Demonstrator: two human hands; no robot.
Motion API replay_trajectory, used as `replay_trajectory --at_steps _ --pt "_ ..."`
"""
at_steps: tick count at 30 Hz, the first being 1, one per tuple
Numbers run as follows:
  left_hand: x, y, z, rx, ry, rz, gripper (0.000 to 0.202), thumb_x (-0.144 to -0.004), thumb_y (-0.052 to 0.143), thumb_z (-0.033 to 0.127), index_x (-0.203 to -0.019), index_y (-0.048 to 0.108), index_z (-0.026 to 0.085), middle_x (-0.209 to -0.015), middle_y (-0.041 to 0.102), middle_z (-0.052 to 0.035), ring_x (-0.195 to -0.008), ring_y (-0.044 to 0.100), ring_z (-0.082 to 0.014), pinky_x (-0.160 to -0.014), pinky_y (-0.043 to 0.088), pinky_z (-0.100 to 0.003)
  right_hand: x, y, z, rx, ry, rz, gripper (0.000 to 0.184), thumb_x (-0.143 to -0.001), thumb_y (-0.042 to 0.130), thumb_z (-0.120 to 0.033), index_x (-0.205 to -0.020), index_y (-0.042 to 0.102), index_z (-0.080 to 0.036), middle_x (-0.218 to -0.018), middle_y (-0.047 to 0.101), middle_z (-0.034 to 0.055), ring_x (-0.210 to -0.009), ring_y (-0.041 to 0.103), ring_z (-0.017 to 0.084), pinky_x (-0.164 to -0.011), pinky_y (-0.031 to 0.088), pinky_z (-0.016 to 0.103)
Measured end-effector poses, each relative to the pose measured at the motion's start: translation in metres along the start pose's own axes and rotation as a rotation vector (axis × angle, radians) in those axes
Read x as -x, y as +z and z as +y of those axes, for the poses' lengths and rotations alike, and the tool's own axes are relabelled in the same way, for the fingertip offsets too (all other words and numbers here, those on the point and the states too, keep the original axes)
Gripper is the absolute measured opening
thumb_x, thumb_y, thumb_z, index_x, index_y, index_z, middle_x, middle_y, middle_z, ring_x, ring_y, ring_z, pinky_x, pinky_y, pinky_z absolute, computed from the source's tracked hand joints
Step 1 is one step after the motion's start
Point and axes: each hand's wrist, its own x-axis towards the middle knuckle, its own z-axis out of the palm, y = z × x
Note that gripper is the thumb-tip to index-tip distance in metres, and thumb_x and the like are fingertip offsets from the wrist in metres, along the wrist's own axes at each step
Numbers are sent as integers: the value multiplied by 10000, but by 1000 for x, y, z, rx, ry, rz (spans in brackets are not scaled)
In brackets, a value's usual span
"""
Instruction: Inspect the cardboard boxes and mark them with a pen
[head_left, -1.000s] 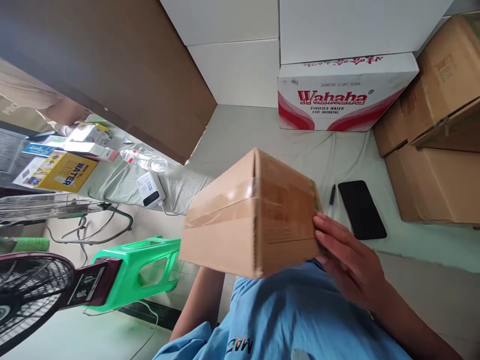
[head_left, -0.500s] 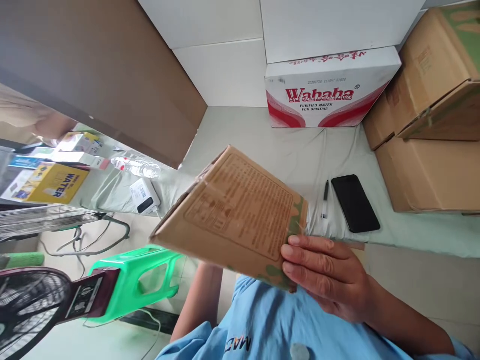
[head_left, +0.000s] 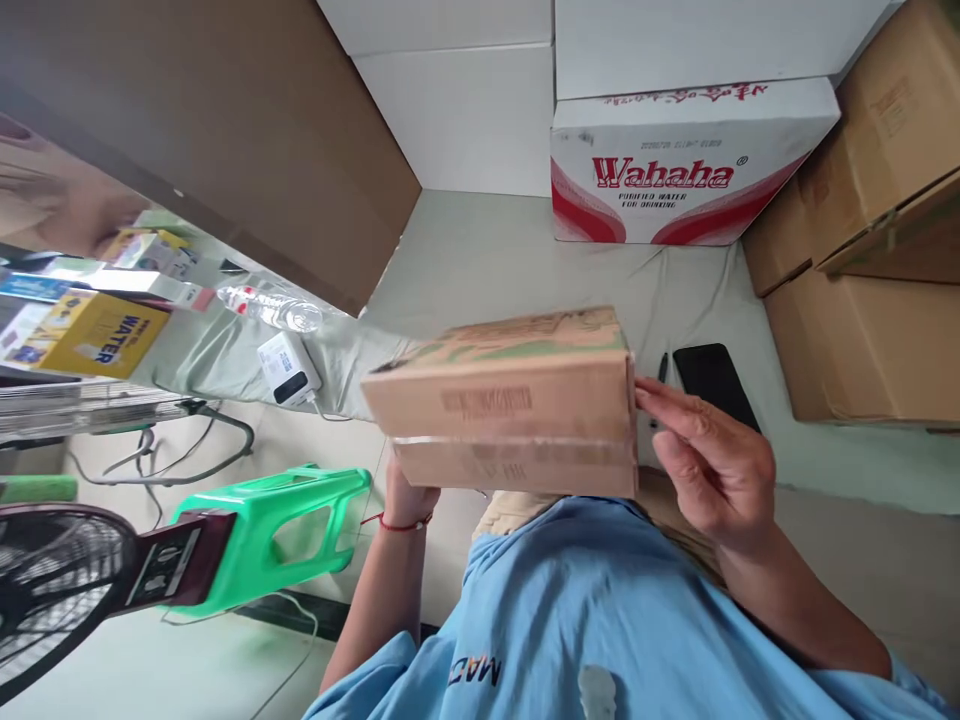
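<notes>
A brown cardboard box is held up in front of my blue shirt, with a taped seam across the side facing me and green print on its top. My left hand grips it from below at the left end; the box hides most of its fingers. At the right end, the stretched fingertips of my right hand touch the box edge, its thumb apart from the cardboard. Just beyond that hand, a black phone lies on the cloth-covered table, beside a partly hidden pen.
A white-and-red Wahaha water carton stands at the back, with brown cartons stacked right. A power bank, plastic bottle and yellow box lie left. Below are a green stool and a fan.
The box has turned, so its taped side now faces me instead of the printed panel. My left hand has come into view beneath it. My right thumb shows apart from the box.
</notes>
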Motion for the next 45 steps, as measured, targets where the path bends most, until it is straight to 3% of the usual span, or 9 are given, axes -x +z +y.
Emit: replay_trajectory --at_steps 2,4,11,18,23,30,34,38,45 --pt "-2 -1 3 -39 -36 -40 443 -862 866 588 -821 734 167 -607 679 -6 -412 545 -120 -346 375 -200 0 1 4 -29 40 -8 567 -1071 634 -169 -1581 666 -416 -1583 699 -22 -1425 728 266 -1195 644 448" --pt "-4 4 7 -79 -61 -81 525 -885 796 660 -732 708 166 -494 625 -12 -313 455 -113 -285 249 -199 1 3 7 -43 34 -11 569 -1067 631 -159 -1579 672 -403 -1605 682 -15 -1443 715 272 -1198 643 461" --pt "8 30 30 -122 9 -114 652 -874 771 775 -636 678 175 -467 633 -41 -328 498 -112 -308 283 -176 9 8 13 -131 105 -12 648 -1052 666 -155 -1642 603 -418 -1708 591 -13 -1571 601 276 -1241 606 450" --pt "36 44 76 -196 276 -288 390 -946 828 426 -1268 861 209 -538 682 -19 -382 451 -96 -371 323 -170 20 6 51 -288 319 122 528 -1093 655 -496 -1611 643 -397 -1692 617 6 -1641 511 337 -1341 474 596" --pt "32 54 95 -261 287 -343 363 -923 857 361 -1239 880 184 -516 651 -25 -391 432 -95 -361 300 -179 20 8 67 -292 428 149 534 -1081 626 -624 -1538 706 -359 -1558 731 46 -1568 594 325 -1272 538 571" --pt "19 70 116 -265 176 -397 347 -924 846 435 -1216 897 257 -475 609 -17 -338 372 -94 -336 121 -233 -4 3 51 -465 499 93 569 -1080 570 -720 -1416 774 -308 -1381 799 73 -1397 710 315 -1096 642 470" --pt "15 87 135 -349 64 -440 443 -936 847 509 -1329 859 305 -487 620 -7 -331 303 -86 -335 74 -248 -16 2 54 -423 528 183 449 -1064 661 -669 -1212 820 -276 -1176 836 52 -1240 770 277 -1021 655 420" --pt "19 107 147 -477 37 -478 661 -963 831 521 -1544 716 228 -541 637 9 -372 327 -82 -351 179 -229 -15 4 62 -487 588 323 409 -1046 701 -660 -1065 826 -272 -1115 847 49 -1106 798 242 -927 676 384" --pt "70 142 148 -839 449 -652 678 -1045 684 209 -1699 512 156 -556 573 89 -443 457 -86 -491 399 -217 17 -3 72 -657 696 574 382 -981 810 -603 -1120 839 -249 -1126 855 34 -1046 802 191 -852 675 304"
